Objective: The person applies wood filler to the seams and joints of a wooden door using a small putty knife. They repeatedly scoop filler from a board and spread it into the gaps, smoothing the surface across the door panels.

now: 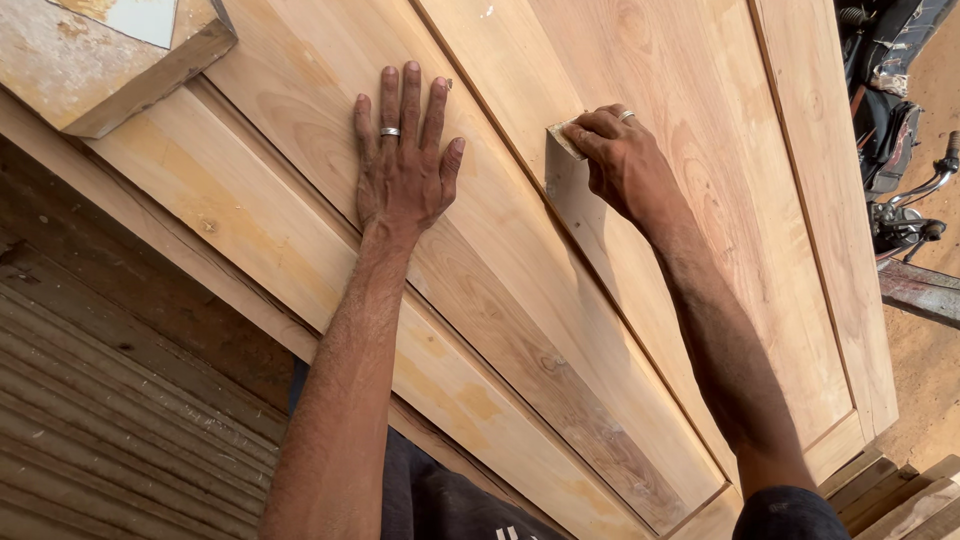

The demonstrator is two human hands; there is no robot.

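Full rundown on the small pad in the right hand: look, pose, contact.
The small pad is a folded, flat, tan-grey piece, apparently sandpaper, mostly hidden. The right hand pinches it between curled fingers and thumb, leaving only one corner showing. It is pressed against the pale wooden door panel, beside the raised edge of a groove. The left hand lies flat on the wood, apart from it.

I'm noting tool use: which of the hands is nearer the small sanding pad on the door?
Right. The right hand grips the sanding pad against the wooden door; the left hand lies flat, apart from it.
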